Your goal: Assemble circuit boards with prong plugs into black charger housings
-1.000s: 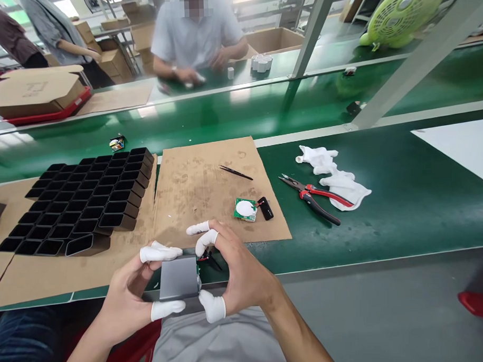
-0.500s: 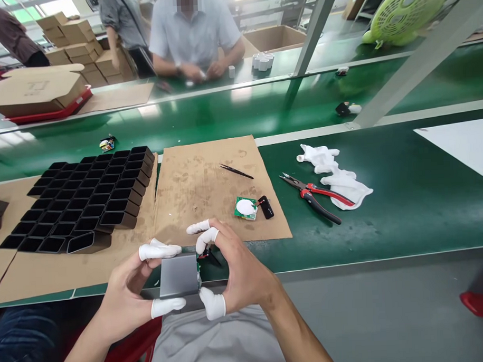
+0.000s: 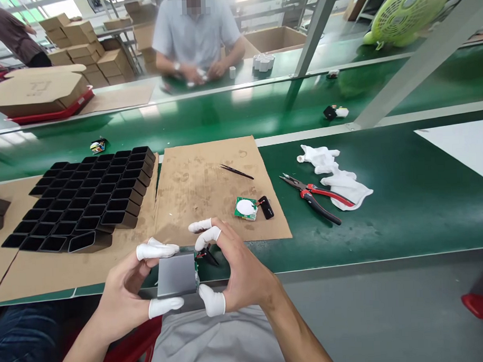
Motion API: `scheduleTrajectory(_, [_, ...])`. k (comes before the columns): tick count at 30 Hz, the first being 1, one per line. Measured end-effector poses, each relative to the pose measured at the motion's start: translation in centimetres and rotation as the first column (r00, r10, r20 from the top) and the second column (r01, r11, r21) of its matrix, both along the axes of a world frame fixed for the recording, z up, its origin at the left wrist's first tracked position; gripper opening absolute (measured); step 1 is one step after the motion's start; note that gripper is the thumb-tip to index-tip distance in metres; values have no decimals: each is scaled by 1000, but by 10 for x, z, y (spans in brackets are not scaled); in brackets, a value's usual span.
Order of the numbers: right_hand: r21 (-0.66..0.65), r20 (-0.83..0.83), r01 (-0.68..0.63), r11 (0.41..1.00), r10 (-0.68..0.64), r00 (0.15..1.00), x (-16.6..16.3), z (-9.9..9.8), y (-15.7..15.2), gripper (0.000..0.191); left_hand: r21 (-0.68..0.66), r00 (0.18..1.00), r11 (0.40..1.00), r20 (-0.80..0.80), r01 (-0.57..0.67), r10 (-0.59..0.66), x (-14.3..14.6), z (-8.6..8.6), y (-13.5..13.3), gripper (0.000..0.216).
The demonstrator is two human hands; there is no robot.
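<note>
Meanwhile, belt (image 3: 207, 116): parts (image 3: 341, 112) slid leftward
Left hand (image 3: 124, 292): grasping case (image 3: 175, 277)
Right hand (image 3: 243, 273): pinching board (image 3: 196, 267) — still poking out

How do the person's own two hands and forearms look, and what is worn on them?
The left hand and right hand wear plain white, close-fitting finger covers on the thumb and some fingers; the right has two covered fingers besides its thumb. The visible forearms are bare, without sleeves, watch or bracelet.

Over at eight o'clock the left hand (image 3: 126, 288) pinches, thumb below fingers; the right hand (image 3: 239, 271), at six, curls facing it.
</note>
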State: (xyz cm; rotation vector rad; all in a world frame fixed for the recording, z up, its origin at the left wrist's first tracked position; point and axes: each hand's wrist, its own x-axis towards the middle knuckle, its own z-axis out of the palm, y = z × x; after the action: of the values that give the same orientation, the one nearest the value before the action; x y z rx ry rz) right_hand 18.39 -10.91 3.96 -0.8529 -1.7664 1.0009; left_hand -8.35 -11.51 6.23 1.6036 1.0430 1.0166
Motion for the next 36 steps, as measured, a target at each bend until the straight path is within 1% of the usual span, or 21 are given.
scheduleTrajectory(2, [39, 8, 5, 999, -5, 1000, 0, -1, 0, 57, 15, 1000, 1000, -1, 0, 0, -2, 0, -1, 59])
scheduleTrajectory(5, [145, 30, 32, 989, -37, 999, -2, -7, 1, 63, 32, 1000, 999, -14, -2, 3, -7, -1, -2, 62])
scheduleTrajectory(7, [220, 39, 60, 974, -70, 997, -4, -10, 1, 67, 30, 999, 1000, -44, 1, 0, -11, -3, -3, 67])
scheduleTrajectory(9, [265, 50, 73, 961, -89, 995, -6, -13, 1, 68, 37, 996, 999, -83, -6, 9, -14, -4, -3, 67])
scheduleTrajectory(14, [282, 68, 84, 956, -107, 992, -7, -14, -1, 62, 97, 986, 995, -155, -38, 53, -19, -4, -4, 56])
scheduleTrajectory(18, [303, 49, 96, 948, -116, 992, -7, -15, -1, 51, 50, 982, 999, -190, 6, 3, -24, -4, -2, 63])
scheduleTrajectory(20, [324, 58, 109, 940, -135, 989, -8, -16, -1, 48, 38, 980, 999, -197, 6, 2, -25, -3, -2, 64])
scheduleTrajectory(24, [366, 60, 130, 921, -163, 985, -9, -16, -2, 47, 25, 979, 999, -202, -23, 28, -22, -1, -4, 56])
scheduleTrajectory(27, [365, 55, 133, 921, -164, 985, -10, -16, -2, 50, 10, 979, 1000, -205, -8, 9, -21, -1, -3, 58])
scheduleTrajectory(29, [357, 53, 134, 924, -163, 985, -10, -15, -2, 52, -8, 981, 1000, -192, 5, -6, -20, -2, -1, 60])
scheduleTrajectory(33, [356, 47, 148, 923, -176, 983, -10, -14, -1, 49, -58, 996, 998, -90, -7, 2, -15, -4, 4, 62])
scheduleTrajectory(36, [360, 41, 154, 920, -180, 983, -9, -14, 0, 48, -89, 995, 996, -95, 19, -27, -13, -2, 5, 67])
